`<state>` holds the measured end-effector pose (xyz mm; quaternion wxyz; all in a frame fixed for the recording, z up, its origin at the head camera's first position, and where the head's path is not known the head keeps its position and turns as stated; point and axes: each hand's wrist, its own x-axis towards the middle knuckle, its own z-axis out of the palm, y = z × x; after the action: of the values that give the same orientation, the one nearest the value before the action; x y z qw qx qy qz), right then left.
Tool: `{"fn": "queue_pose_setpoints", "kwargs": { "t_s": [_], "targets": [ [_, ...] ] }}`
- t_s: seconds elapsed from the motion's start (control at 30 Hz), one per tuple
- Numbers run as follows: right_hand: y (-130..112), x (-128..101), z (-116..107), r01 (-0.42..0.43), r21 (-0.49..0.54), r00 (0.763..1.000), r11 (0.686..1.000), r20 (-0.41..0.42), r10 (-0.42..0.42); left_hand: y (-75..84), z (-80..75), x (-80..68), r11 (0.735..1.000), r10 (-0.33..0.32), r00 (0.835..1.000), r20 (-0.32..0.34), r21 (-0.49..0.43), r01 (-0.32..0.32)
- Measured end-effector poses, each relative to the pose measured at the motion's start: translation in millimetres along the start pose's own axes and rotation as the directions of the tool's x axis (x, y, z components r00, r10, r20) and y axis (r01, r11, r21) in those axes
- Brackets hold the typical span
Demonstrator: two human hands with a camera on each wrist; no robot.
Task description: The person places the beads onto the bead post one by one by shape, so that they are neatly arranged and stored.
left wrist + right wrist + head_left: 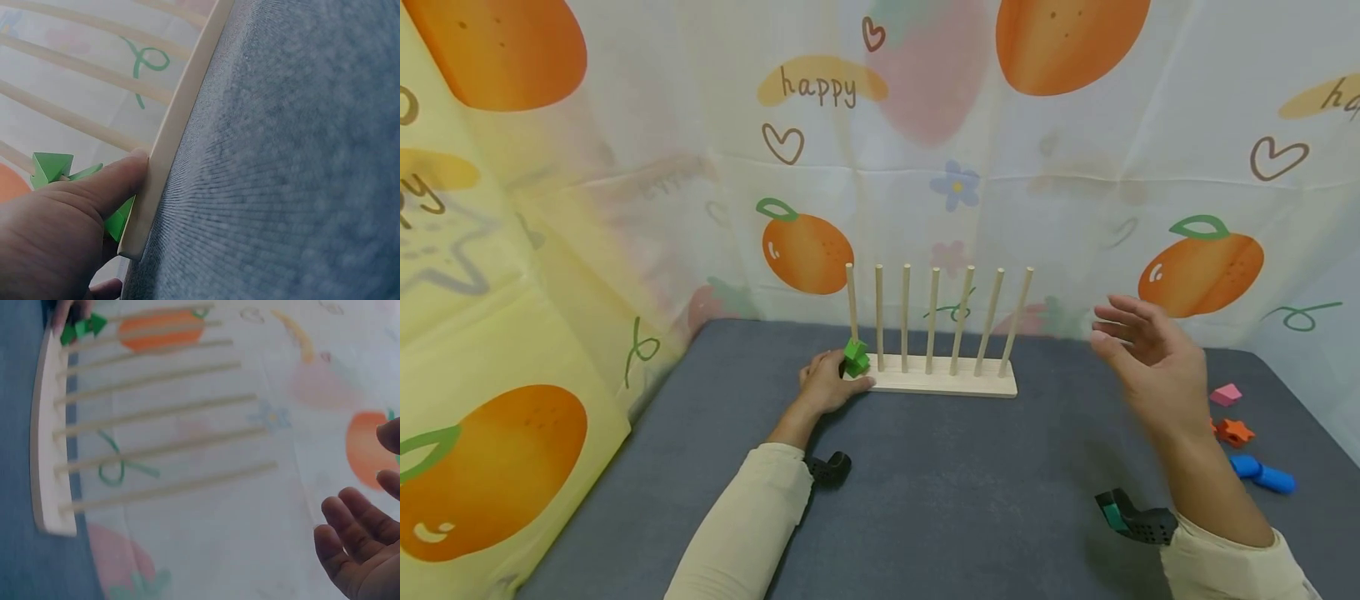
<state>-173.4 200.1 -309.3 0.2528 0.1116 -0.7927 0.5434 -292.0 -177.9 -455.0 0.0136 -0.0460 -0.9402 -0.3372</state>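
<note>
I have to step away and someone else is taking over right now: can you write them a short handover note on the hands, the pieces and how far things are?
Left hand: rests at the left end of the wooden peg rack, thumb against the base, touching the green star piece.
Right hand: open, raised in the air right of the rack, holding nothing.
Done: the green star piece sits at the bottom of the leftmost peg.
Left: the other six pegs are bare. A pink piece, an orange star piece and a blue piece lie loose on the grey table, at the right.

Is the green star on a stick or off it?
On. The green star sits at the bottom of the leftmost stick on the wooden rack, beside the left hand.
</note>
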Motion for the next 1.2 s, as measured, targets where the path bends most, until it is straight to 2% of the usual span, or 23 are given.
{"fn": "queue_pose_setpoints", "kwargs": {
  "t_s": [0.2,0.43,0.57,0.7,0.83,0.97,1.07,1.2],
  "targets": [
    [17,-12,-32,-0.070,0.065,0.993,0.995,-0.087,0.076,0.1,1.5,-1.1,1.000,0.002,1.000,-0.001,-0.016,-0.002],
    [33,-24,-55,-0.141,-0.011,0.975,0.990,-0.173,0.137,-1.5,3.0,-0.8,1.000,0.006,1.000,-0.009,-0.005,-0.006],
    [45,-28,-60,-0.180,-0.107,0.960,0.978,-0.233,0.152,-1.9,2.5,-1.1,1.000,0.006,1.000,-0.004,-0.009,-0.006],
    [59,-32,-63,-0.224,-0.152,0.939,0.963,-0.299,0.171,-1.4,1.1,-1.6,1.000,0.006,1.000,-0.004,-0.007,-0.006],
    [73,-35,-67,-0.289,-0.133,0.908,0.948,-0.351,0.227,-1.6,0.8,-0.9,1.000,0.001,1.000,-0.002,0.000,-0.001],
    [91,-39,-74,-0.351,0.021,0.860,0.936,-0.388,0.331,-1.2,1.1,-0.5,1.000,0.001,1.000,-0.002,0.000,-0.001],
    [103,-43,-78,-0.386,0.079,0.832,0.919,-0.400,0.384,-0.4,1.3,-0.4,1.000,0.004,1.000,-0.001,0.002,-0.004],
    [118,-48,-79,-0.422,0.021,0.827,0.907,-0.401,0.394,0.2,1.1,-0.3,1.000,-0.001,1.000,0.001,0.004,0.001]
  ]
}}
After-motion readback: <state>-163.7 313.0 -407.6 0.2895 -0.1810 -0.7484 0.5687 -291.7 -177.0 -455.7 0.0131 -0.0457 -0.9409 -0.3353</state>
